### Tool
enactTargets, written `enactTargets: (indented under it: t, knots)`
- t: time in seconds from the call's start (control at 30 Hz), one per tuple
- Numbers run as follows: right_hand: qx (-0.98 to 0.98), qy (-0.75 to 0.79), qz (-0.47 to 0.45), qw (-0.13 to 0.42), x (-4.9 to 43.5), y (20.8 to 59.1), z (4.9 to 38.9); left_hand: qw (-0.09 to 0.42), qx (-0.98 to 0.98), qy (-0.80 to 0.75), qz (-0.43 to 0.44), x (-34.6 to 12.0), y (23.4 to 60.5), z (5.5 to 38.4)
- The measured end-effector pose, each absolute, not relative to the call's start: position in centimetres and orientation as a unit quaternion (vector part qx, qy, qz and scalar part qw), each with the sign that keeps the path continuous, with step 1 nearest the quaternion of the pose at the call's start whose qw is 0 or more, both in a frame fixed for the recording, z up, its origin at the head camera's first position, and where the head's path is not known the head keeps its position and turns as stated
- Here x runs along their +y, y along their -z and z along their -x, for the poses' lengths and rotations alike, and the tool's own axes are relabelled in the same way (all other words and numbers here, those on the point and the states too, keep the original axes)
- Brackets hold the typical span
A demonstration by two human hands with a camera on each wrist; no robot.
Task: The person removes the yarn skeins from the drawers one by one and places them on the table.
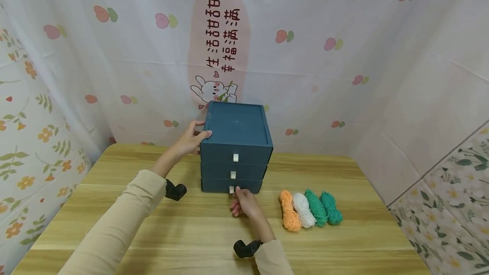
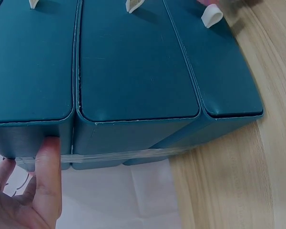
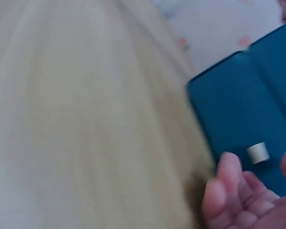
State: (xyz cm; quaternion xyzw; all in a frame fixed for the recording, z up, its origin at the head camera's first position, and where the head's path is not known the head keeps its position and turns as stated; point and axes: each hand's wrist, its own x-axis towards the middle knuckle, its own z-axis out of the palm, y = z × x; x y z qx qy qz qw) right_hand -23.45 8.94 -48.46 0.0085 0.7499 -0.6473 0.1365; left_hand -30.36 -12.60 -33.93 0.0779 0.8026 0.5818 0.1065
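The blue drawer cabinet [image 1: 237, 124] stands toward the far edge of the wooden table [image 1: 183, 241], close before the printed curtain [image 1: 305, 75]; the table's wood extends to its left, right and near sides. At its left side the left hand [image 1: 191, 139] rests with spread fingers, thumb at the top edge, not closed around anything. The right hand [image 1: 245, 203] is just beside the lowest white tab [image 1: 231, 189], fingers loosely bent, thumb apart, with nothing in its hold. To the right lie four yarn bundles [image 1: 316, 208], one orange, one white, two green. The table's near edge is cut off; the right wrist view is partly blurred and shows only part of the cabinet.
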Motion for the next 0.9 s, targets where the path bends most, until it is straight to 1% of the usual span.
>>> enactTargets:
  t: [0.1, 0.33, 0.47, 0.63, 0.9]
  knots:
    - [0.748, 0.648, -0.007, 0.143, 8.5, 49.1, 23.5, 0.106, 0.801, -0.584, -0.076, -12.6, 33.9, 30.3]
    - [0.763, 0.636, 0.000, 0.117, 7.2, 49.2, 23.9, 0.106, 0.802, -0.584, -0.073, -12.7, 33.8, 30.2]
    - [0.775, 0.623, -0.012, 0.109, 6.8, 49.2, 24.1, 0.105, 0.800, -0.586, -0.071, -12.7, 33.8, 30.2]
    - [0.777, 0.618, -0.019, 0.118, 6.7, 49.2, 24.3, 0.105, 0.800, -0.586, -0.075, -12.8, 33.8, 30.1]
    - [0.790, 0.600, -0.014, 0.126, 6.9, 49.1, 23.7, 0.116, 0.800, -0.584, -0.076, -12.1, 31.4, 28.0]
